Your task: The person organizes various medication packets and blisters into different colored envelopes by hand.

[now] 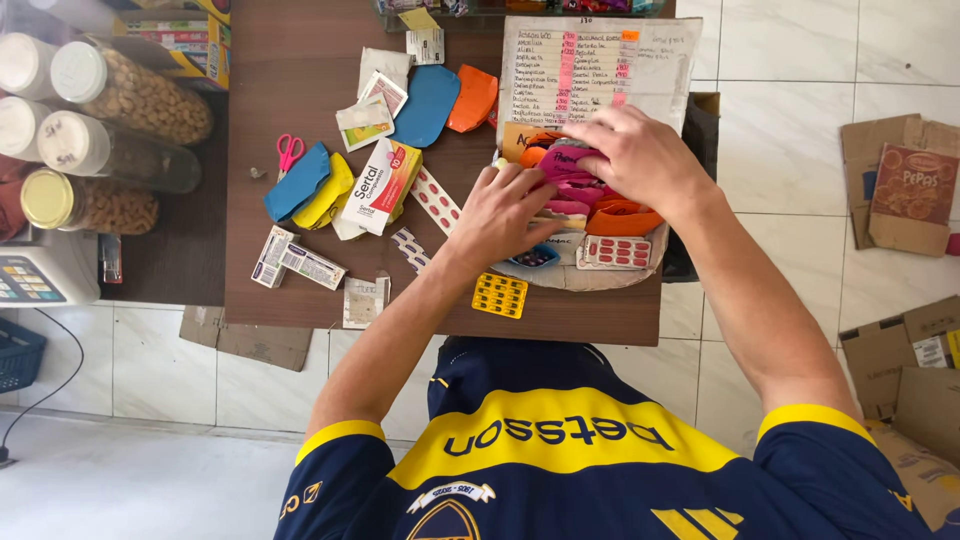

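An open cardboard box sits at the wooden table's near edge, its raised lid covered by a handwritten list. It holds pink pouches, an orange pouch and a red blister strip. My right hand lies over the pouches, fingers curled around a pink one. Resting on the pink pouches at the box's left side, my left hand has its fingers spread. A yellow blister pack lies just below my left wrist.
Loose medicine boxes, sachets and blister strips cover the table, among them a red-and-white box, blue pouches and pink scissors. Jars of nuts and a scale stand at left. Flattened cardboard lies on the tiled floor at right.
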